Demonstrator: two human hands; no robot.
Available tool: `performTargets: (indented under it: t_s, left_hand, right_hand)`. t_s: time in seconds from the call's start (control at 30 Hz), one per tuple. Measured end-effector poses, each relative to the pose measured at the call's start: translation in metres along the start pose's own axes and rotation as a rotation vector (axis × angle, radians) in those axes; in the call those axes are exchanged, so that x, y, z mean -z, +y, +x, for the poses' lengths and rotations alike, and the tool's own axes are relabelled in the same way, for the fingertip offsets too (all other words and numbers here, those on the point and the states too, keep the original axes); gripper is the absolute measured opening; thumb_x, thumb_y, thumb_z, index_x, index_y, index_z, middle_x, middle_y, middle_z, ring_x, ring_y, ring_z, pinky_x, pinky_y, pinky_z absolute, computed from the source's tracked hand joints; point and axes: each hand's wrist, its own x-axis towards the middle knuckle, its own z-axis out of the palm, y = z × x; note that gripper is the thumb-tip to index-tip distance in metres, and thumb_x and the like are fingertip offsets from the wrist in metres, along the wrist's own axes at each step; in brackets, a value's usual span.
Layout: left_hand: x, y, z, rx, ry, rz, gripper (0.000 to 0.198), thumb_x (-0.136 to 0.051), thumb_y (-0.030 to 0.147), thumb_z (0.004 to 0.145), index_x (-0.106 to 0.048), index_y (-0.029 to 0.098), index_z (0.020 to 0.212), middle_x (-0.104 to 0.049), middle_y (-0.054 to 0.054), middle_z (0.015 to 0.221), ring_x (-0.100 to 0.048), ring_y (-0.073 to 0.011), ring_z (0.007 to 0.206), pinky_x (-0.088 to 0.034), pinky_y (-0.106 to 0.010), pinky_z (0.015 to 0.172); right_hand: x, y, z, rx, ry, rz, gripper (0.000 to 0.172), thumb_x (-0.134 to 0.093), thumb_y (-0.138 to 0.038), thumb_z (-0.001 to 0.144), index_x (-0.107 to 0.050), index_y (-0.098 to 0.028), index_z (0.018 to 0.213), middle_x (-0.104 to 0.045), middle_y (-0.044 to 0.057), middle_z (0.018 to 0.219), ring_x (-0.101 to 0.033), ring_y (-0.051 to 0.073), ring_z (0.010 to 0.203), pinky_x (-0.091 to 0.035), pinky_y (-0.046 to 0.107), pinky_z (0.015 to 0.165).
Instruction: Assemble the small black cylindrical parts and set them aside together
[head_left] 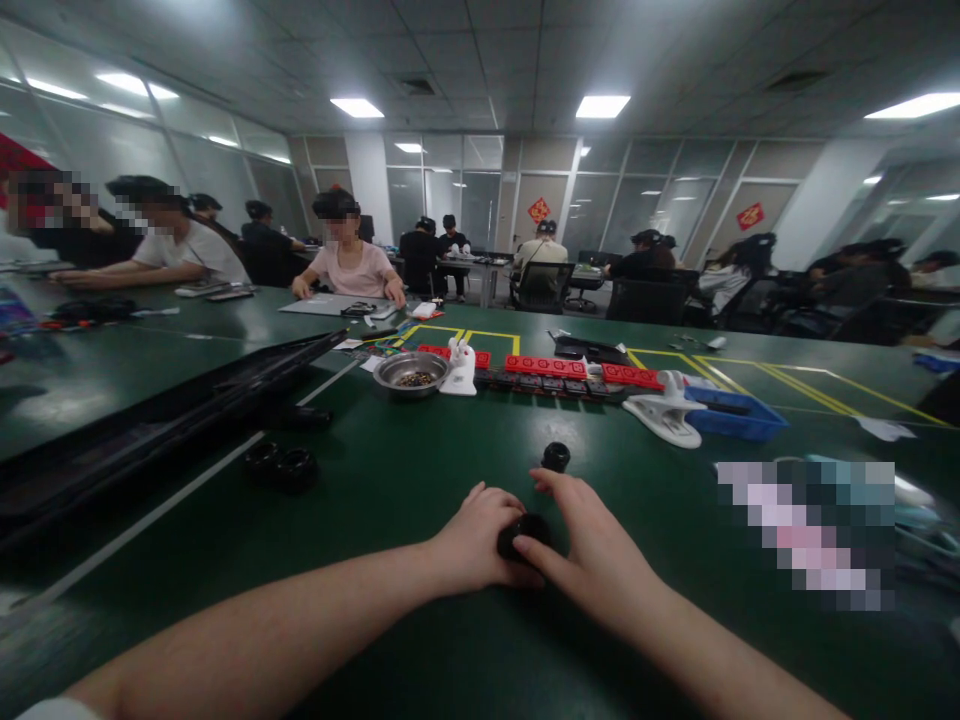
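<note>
My left hand is closed around a black round part low over the green table. My right hand has its fingers apart, and its thumb lies against or just in front of that part; contact is hard to tell. Just beyond the right fingertips stands a small black ring-shaped piece. Two similar black round pieces, one nearer and one farther, sit side by side to the left. Behind them lies a dark cylinder.
A long black trough-like case stretches across the left. Farther back are a metal bowl of small parts, a white clamp, red slotted strips and a blue tray. Across the table sits a person in pink.
</note>
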Motion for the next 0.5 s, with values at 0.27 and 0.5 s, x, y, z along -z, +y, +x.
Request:
performTargets:
  t_s: [0.27, 0.5]
  left_hand:
    - [0.002, 0.0, -0.002, 0.079, 0.063, 0.045, 0.054, -0.071, 0.051, 0.05, -0.058, 0.021, 0.093, -0.056, -0.004, 0.101, -0.047, -0.0254, 0.103, -0.011, -0.053, 0.103]
    - [0.013, -0.006, -0.001, -0.003, -0.06, 0.023, 0.052, -0.068, 0.046, 0.06, -0.055, 0.025, 0.106, -0.052, -0.004, 0.114, -0.042, -0.0253, 0.112, -0.013, -0.053, 0.102]
  right_hand:
    - [-0.01, 0.0, 0.001, -0.05, -0.08, -0.074, 0.054, -0.06, -0.024, 0.07, -0.042, -0.016, 0.119, -0.057, 0.01, 0.105, -0.053, 0.023, 0.098, -0.042, 0.038, 0.084]
    - [0.009, 0.0, -0.003, 0.099, -0.216, 0.107, 0.05, -0.053, -0.01, 0.07, -0.041, -0.018, 0.118, -0.053, 0.007, 0.114, -0.049, 0.017, 0.105, -0.038, 0.031, 0.091]
